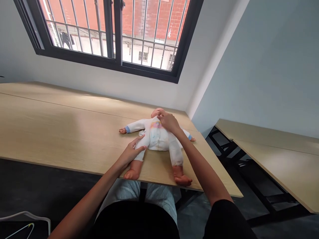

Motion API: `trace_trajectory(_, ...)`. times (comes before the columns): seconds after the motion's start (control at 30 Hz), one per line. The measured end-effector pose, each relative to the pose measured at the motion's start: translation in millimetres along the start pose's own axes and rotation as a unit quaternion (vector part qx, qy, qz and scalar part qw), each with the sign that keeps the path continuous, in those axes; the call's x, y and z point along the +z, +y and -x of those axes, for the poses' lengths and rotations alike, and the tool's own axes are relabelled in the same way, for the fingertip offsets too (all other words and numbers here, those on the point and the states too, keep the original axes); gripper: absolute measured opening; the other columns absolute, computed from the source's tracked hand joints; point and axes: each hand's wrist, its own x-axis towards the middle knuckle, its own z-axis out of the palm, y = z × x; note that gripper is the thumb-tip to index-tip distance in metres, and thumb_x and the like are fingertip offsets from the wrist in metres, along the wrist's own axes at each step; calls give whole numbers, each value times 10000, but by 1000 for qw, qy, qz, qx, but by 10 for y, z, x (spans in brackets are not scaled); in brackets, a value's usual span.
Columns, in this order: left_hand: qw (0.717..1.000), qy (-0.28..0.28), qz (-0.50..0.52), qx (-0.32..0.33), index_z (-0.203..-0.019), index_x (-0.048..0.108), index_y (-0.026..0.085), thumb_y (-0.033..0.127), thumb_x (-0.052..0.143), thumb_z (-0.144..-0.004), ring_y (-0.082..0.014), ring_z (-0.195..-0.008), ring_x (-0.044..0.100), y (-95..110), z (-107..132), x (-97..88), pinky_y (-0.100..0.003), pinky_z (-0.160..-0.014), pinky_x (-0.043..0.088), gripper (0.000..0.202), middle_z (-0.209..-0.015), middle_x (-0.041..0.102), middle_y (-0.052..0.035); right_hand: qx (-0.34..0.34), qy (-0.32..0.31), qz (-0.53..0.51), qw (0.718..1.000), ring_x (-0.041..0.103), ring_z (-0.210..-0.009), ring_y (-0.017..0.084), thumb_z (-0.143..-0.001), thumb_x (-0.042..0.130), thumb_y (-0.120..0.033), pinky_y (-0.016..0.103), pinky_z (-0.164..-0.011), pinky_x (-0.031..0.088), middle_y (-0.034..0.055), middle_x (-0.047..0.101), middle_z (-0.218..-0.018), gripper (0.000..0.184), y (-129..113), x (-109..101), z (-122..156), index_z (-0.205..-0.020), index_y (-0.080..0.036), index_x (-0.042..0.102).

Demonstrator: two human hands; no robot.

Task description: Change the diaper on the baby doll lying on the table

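Observation:
A baby doll (157,141) in a white romper lies on its back on the wooden table (62,129), head toward the wall, bare feet at the near edge. My left hand (131,152) rests on the doll's hip and thigh, fingers stretched out and pressing on the fabric. My right hand (169,122) sits at the doll's chest just below the chin, its fingers curled and pinched at the romper's neckline. What they pinch is hidden under the hand.
A second wooden table (271,149) stands to the right across a gap with dark floor. A barred window (112,33) is above the table. A white wire hanger (25,224) lies at lower left.

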Motion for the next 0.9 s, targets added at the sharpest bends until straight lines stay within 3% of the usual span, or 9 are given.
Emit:
trace_trajectory(0.1, 999, -17, -34, 20, -1263, 630, 189, 335, 757, -730, -335, -1351, 464, -9, -5, -28, -343, -1131, 348, 567, -1419, 561, -109, 53, 21, -125, 991, 590, -812, 203, -893, 562, -286, 269, -722, 402, 40, 684, -885, 181, 390, 203, -15, -987, -189, 683)
trace_trajectory(0.2, 990, -7, -128, 64, -1281, 605, 172, 331, 695, -785, -341, -1305, 493, 1, 17, -13, -428, -1128, 348, 529, -1369, 571, -134, 71, 25, -166, 983, 582, -744, 181, -859, 577, -331, 258, -698, 417, 30, 663, -779, 201, 605, 393, 73, -850, -162, 686)
trace_trajectory(0.27, 967, 31, -222, 125, -1290, 600, 179, 312, 659, -810, -342, -1310, 469, 59, 39, 41, -471, -1128, 332, 501, -1352, 556, -146, 82, 32, -175, 981, 578, -694, 173, -851, 579, -386, 253, -659, 420, 22, 647, -725, 252, 655, 485, 133, -836, -155, 678)
trace_trajectory(0.33, 926, 20, -318, 200, -1297, 606, 222, 307, 624, -850, -340, -1373, 389, 162, 46, 143, -509, -1167, 241, 456, -1384, 536, -132, 93, 43, -183, 978, 582, -677, 173, -838, 596, -442, 254, -643, 425, 21, 638, -702, 299, 664, 547, 173, -851, -153, 671)
trace_trajectory(0.47, 820, -200, -437, 312, -1303, 614, 318, 345, 555, -934, -324, -1460, 275, 346, -86, 466, -580, -1190, -40, 375, -1465, 517, -59, 152, 85, -149, 973, 609, -732, 183, -801, 668, -508, 270, -688, 441, 32, 665, -796, 346, 661, 585, 217, -914, -182, 650)
trace_trajectory(0.57, 772, -292, -464, 322, -1364, 575, 273, 364, 528, -954, -380, -1445, 291, 350, -326, 698, -642, -1163, -24, 423, -1509, 469, -89, 191, 116, -80, 971, 615, -814, 196, -873, 598, -480, 282, -726, 438, 53, 675, -898, 292, 724, 521, 261, -923, -194, 634)
trace_trajectory(0.7, 760, -307, -492, 293, -1324, 610, 268, 326, 492, -975, -394, -1408, 350, 306, -672, 861, -696, -1127, 1, 374, -1445, 533, -110, 216, 147, -51, 964, 608, -855, 206, -928, 489, -398, 285, -738, 427, 78, 684, -935, 256, 985, 299, 441, -897, -188, 631)
trace_trajectory(0.9, 776, -303, -497, 244, -1108, 724, 271, 448, 549, -941, -394, -1375, 389, 345, -1013, 962, -721, -1100, -24, 299, -1290, 648, -95, 242, 117, -59, 961, 596, -732, 203, -854, 555, -492, 288, -687, 431, 69, 684, -778, 345, 1433, -8, 954, -752, -176, 650)
